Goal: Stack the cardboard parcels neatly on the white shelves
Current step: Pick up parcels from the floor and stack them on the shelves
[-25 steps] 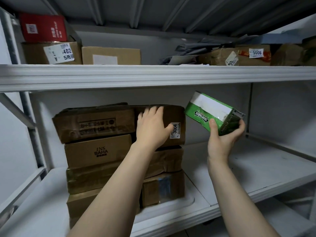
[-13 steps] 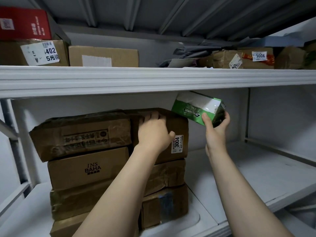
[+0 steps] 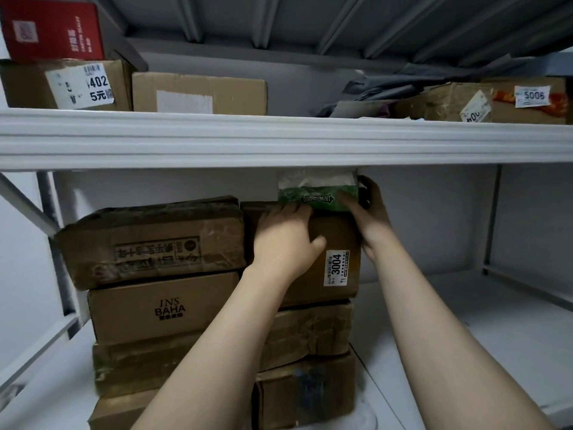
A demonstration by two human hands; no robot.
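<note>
A green Doublemint box lies on top of the brown parcel labelled 3004, just under the upper shelf's white edge. My right hand grips the green box at its right end. My left hand rests flat on the front of the 3004 parcel, its fingertips touching the green box's lower left edge. To the left sits a wide taped parcel on an INS BAHA box. More taped parcels lie below in the stack.
The lower white shelf board stretches to the right of the stack. The upper shelf holds a red box, a box marked 402, a plain box, grey bags and parcels marked 5006.
My right hand carried the green box up and left from beside the stack onto the top of the 3004 parcel. My left hand stayed on that parcel. The view moved closer.
</note>
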